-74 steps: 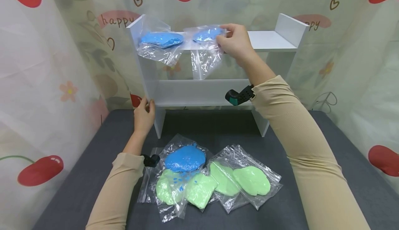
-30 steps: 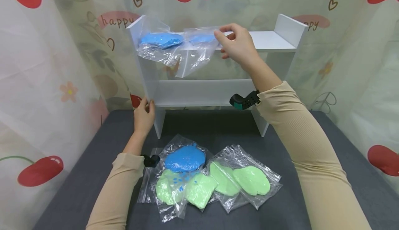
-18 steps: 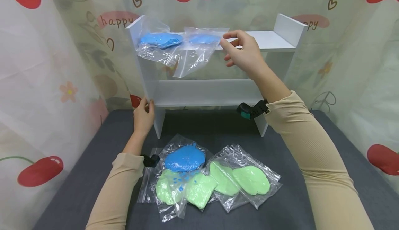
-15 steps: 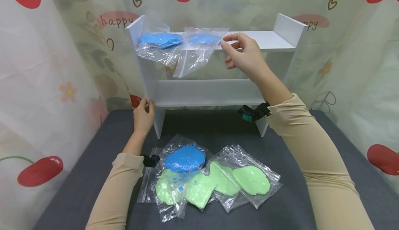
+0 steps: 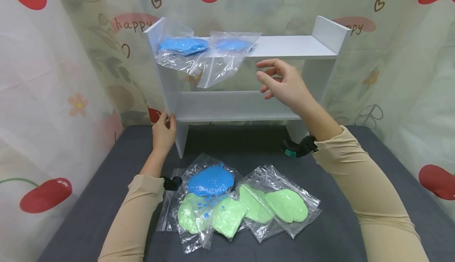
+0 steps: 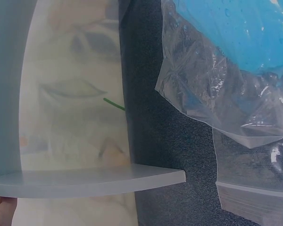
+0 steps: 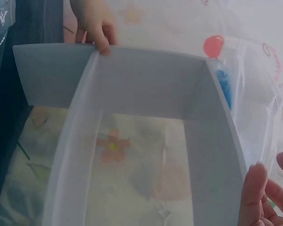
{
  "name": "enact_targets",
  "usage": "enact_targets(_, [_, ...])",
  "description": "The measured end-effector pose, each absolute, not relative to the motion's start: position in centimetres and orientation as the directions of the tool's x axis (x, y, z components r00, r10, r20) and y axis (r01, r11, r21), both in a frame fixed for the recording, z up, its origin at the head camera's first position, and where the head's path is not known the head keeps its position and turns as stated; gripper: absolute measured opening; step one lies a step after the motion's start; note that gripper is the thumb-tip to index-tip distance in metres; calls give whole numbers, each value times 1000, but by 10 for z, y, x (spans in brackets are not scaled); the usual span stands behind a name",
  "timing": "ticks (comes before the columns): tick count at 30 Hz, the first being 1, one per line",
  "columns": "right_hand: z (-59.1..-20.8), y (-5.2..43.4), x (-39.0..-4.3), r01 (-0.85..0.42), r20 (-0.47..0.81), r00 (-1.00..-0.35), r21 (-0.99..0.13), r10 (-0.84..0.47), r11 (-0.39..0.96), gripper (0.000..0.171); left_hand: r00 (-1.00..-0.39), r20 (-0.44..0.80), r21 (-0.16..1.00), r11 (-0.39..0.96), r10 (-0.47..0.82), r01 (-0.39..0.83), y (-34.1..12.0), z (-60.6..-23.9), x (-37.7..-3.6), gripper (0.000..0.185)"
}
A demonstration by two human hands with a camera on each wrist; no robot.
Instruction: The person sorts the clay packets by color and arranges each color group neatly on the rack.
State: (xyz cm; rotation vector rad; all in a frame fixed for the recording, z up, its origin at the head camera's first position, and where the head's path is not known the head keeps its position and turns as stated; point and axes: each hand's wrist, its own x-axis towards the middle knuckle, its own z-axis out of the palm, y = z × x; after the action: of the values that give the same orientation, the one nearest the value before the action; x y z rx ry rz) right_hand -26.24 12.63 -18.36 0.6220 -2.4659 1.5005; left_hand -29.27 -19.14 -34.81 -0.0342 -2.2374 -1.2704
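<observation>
A white two-tier shelf (image 5: 295, 48) stands at the back of the dark table. Two clear bags of blue slime lie on its top board, one at the left end (image 5: 183, 45) and one beside it (image 5: 232, 44), both with plastic hanging over the front edge. My left hand (image 5: 166, 124) grips the shelf's left side panel at the lower board; the right wrist view shows its fingers (image 7: 103, 36) curled over the panel edge. My right hand (image 5: 273, 78) hovers open in front of the shelf, below the top board, holding nothing.
Near me on the table lie a bag of blue slime (image 5: 211, 180) and several bags of green slime (image 5: 287, 205), overlapping. A patterned curtain (image 5: 53, 76) encloses the back and sides. The shelf's lower board (image 5: 231, 106) and the right half of its top board are bare.
My right hand has let go of the second blue bag, which now rests on the top board, and has drawn back down and toward me. The left hand has not moved.
</observation>
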Motion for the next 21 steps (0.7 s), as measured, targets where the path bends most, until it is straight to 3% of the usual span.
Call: enact_targets(21, [-269,122,-246,-430,257,-858,-833,-445,348,37,-841,480,781,557,-248,282,-191,-348,-293,35])
